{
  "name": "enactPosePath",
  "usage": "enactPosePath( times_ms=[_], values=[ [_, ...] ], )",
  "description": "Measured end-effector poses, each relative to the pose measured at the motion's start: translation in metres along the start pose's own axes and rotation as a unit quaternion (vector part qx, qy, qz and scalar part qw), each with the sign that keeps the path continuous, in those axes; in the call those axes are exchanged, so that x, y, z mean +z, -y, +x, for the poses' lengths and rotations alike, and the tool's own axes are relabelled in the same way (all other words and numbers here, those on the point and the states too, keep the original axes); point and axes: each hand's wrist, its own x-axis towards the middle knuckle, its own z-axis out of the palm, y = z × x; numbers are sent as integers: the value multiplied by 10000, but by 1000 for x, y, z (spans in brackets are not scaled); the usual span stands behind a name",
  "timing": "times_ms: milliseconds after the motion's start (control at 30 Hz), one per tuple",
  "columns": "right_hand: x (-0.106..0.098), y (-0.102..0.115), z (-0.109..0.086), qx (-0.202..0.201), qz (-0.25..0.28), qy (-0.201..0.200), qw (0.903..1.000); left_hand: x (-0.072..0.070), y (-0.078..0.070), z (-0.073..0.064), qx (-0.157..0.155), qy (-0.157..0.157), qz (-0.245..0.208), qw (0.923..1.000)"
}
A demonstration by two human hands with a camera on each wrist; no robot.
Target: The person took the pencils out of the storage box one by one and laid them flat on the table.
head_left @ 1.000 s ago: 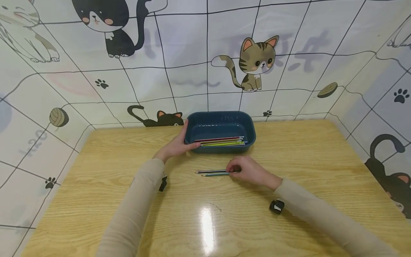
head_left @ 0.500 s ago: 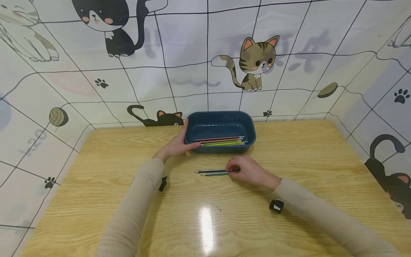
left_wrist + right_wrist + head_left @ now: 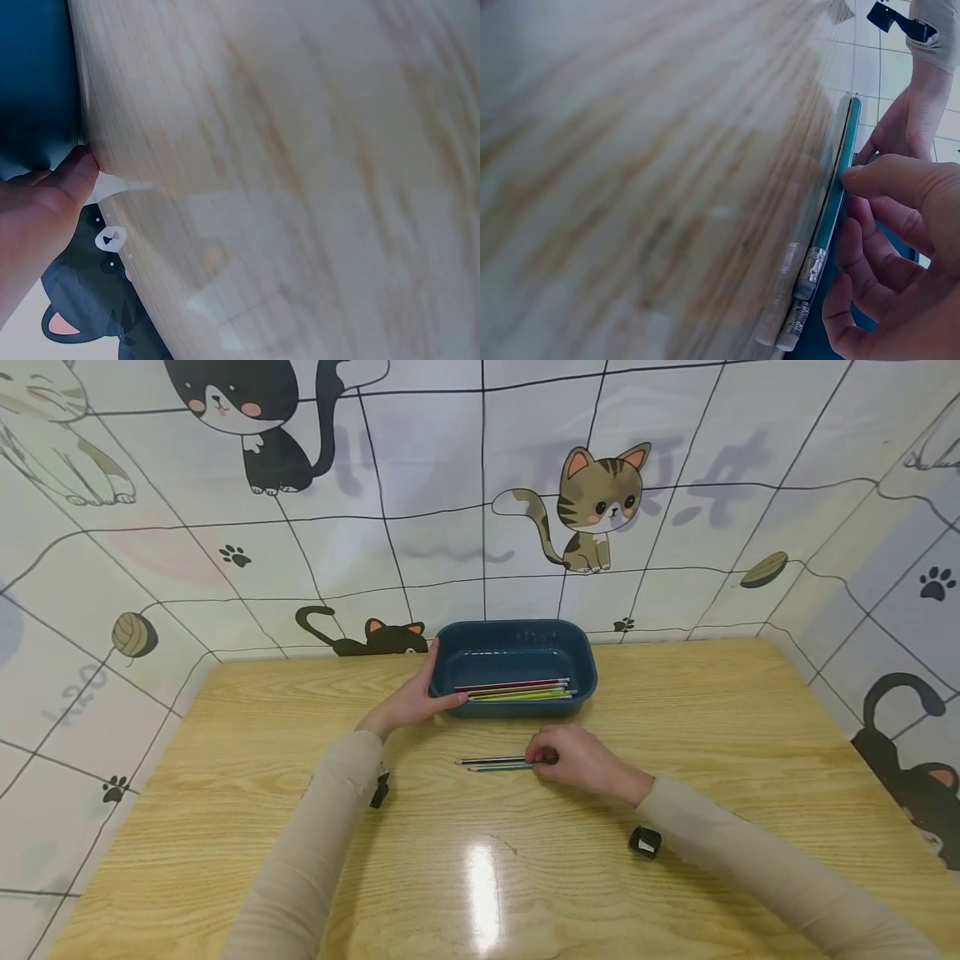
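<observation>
In the head view, my left hand (image 3: 408,700) lies against the left end of a dark blue plastic bin (image 3: 517,710), its thumb stretched along the front-left rim. In the left wrist view, the fingertips (image 3: 79,161) touch the bin's lower corner. My right hand (image 3: 581,760) is low over the table in front of the bin, by a black pencil (image 3: 487,761) and a teal pencil (image 3: 498,768) lying side by side. Seen from the right wrist, thumb and curled fingers pinch the teal pencil (image 3: 840,172); the eraser ends point towards the camera. The hand hides these ends from the head camera.
Several pencils (image 3: 517,691), red and yellow among them, lie along the front inside the bin. The bin stands at the back of the wooden table (image 3: 420,860), near a wall (image 3: 442,543) covered in cat drawings. A glare patch shows on the table's front half.
The right hand has shifted very slightly left along the pencils, and the eraser end is now hidden behind it. Left hand and bin look the same.
</observation>
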Motion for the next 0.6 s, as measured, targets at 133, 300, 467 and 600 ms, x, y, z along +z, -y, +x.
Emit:
enactPosePath(
  times_ms=[133,300,467,600],
  values=[
    [-1,1,-1,81,194,-46,9998,-3,-19,-11,-60,98,32,9999],
    [0,0,-2,34,473,-103,9988,-3,-22,-12,-100,96,47,9999],
    [1,0,-2,-22,870,-141,9961,-3,-24,-14,-111,109,9,9999],
    [1,0,-3,25,1242,-148,9921,-3,-21,-12,-130,107,25,9999]
  ],
)
